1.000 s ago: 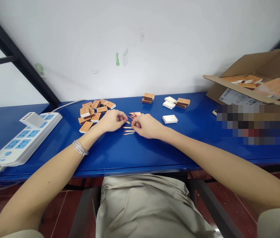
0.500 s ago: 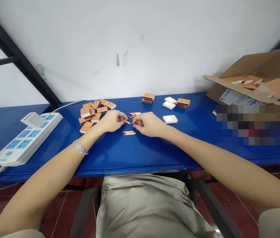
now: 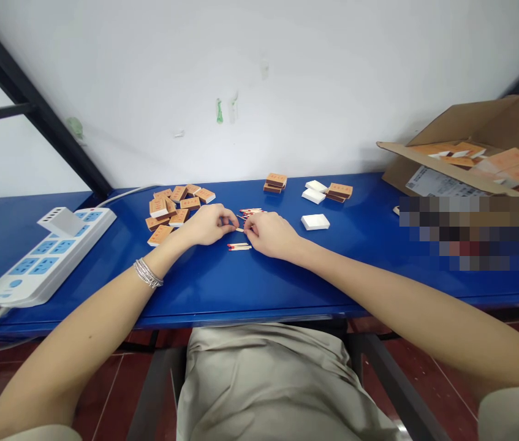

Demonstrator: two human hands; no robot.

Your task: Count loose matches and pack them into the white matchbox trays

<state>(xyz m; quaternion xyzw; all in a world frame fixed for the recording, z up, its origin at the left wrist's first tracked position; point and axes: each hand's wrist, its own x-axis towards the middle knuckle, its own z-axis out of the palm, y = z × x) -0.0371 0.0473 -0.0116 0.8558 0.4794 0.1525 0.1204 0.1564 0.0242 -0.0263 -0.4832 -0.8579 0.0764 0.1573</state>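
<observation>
My left hand (image 3: pixel 212 225) is closed in a pinch on a matchstick (image 3: pixel 239 229) just above the blue table (image 3: pixel 250 285). From the other side my right hand (image 3: pixel 272 234) pinches the same place, its thumb and forefinger at the stick's right end; whether more than one stick is held I cannot tell. In front of the hands lie a few red-tipped matches (image 3: pixel 239 247) side by side. A loose heap of matches (image 3: pixel 250 212) shows behind my right fingers, partly hidden by them.
Several brown matchboxes (image 3: pixel 190 204) are piled at left, near a white power strip (image 3: pixel 52 257). Toward the wall stand matchbox sleeves (image 3: pixel 276 179) and more sleeves (image 3: pixel 339 190). White matchbox trays (image 3: pixel 315 222) lie to the right. An open cardboard box (image 3: pixel 443 177) holds more matchboxes.
My right hand has shifted slightly left and down, and its fingertips now meet the matchstick in my left hand. My left hand has hardly moved.
</observation>
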